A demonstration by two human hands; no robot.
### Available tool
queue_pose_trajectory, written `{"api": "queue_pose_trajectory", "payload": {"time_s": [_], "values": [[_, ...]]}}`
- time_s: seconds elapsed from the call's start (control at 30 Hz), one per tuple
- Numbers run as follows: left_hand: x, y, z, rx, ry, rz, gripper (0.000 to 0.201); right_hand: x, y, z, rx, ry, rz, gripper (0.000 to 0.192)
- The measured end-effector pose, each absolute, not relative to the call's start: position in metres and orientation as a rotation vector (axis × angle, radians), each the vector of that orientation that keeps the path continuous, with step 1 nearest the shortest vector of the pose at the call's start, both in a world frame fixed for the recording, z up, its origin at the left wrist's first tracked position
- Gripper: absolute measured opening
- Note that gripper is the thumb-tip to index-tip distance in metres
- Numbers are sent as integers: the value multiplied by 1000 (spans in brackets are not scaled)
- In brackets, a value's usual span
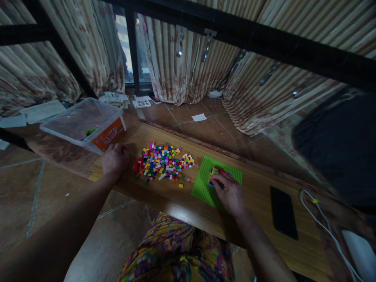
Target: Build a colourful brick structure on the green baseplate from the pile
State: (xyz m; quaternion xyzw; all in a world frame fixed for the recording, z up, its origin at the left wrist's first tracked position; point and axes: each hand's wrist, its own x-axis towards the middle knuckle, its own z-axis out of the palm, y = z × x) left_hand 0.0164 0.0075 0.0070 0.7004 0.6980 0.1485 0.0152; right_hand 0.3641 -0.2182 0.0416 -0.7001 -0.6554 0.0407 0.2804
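My left hand [116, 159] rests on the wooden bench top in a loose fist, beside the clear bin; nothing shows in its curled fingers. To its right lies a spread heap of small multicoloured toy building bricks [163, 162]. A green studded baseplate [202, 184] sits on the bench right of the heap. On it stands a low structure of red, blue, yellow and white bricks [221, 170]. My right hand [229, 192] is over the near side of this structure, thumb and fingers pinched together at the bricks. The fingers cover part of the structure, and any single brick between them is hidden.
A clear plastic bin [85, 117] with an orange label stands at the bench's left end, a few pieces inside. A black phone [283, 211] lies right of the baseplate, near a white cable [326, 225] and a white device [360, 250]. Curtains hang behind.
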Motion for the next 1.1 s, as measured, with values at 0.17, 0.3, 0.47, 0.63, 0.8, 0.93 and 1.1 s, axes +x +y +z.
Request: {"api": "queue_pose_trajectory", "payload": {"time_s": [0.17, 0.3, 0.47, 0.63, 0.8, 0.93, 1.1], "values": [[17, 7, 7, 2177, 2184, 420, 37, 366, -216, 38, -1879, -1744, 111, 17], [17, 7, 7, 2179, 2180, 428, 36, 366, -216, 35, -1872, -1725, 105, 18], [15, 8, 5, 2186, 2164, 451, 35, 363, -218, 34, -1835, -1698, 102, 17], [15, 9, 5, 2179, 2160, 444, 35, 361, -218, 35, -1831, -1698, 105, 19], [15, 8, 6, 2192, 2174, 430, 35, 361, -216, 37, -1856, -1778, 40, 21], [16, 7, 7, 2212, 2179, 414, 34, 360, -214, 38, -1863, -1811, 1, 22], [16, 7, 8, 2208, 2181, 412, 34, 360, -219, 37, -1864, -1748, 37, 20]]}}
